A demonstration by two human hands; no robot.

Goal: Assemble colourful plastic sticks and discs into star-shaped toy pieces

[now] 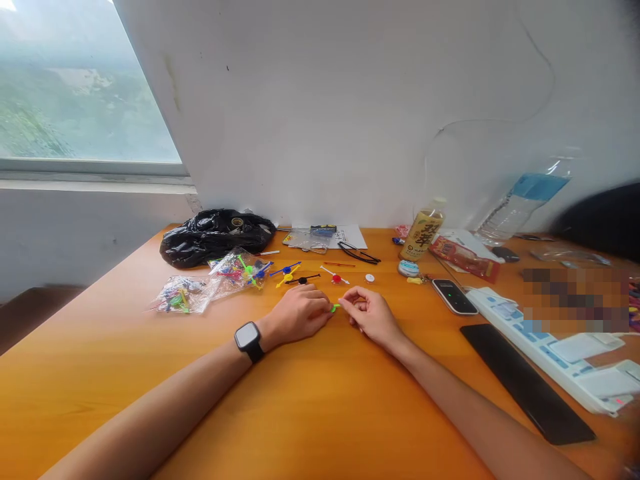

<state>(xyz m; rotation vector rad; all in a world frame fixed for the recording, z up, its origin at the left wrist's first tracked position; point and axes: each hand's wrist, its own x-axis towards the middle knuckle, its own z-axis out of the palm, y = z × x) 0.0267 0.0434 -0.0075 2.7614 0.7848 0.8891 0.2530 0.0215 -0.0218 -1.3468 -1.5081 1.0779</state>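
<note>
A small green plastic piece (335, 307) sits between my hands, just above or on the wooden table. My left hand (303, 313), with a watch (247, 337) on its wrist, has its fingers closed on the left end of the piece. The thumb and fingers of my right hand (371, 316) pinch its right end. Just beyond my hands lie a red disc with white arms (337, 279), a black disc with arms (303, 281), a white disc (369, 278) and yellow and blue spinner-like pieces (287, 270). Much of the green piece is hidden by my fingers.
Clear bags of coloured parts (180, 297) and a black plastic bag (215, 237) lie at the left. A drink bottle (423, 232), a phone-like device (455, 297), a white power strip (537, 347) and a black strip (525, 383) are at the right.
</note>
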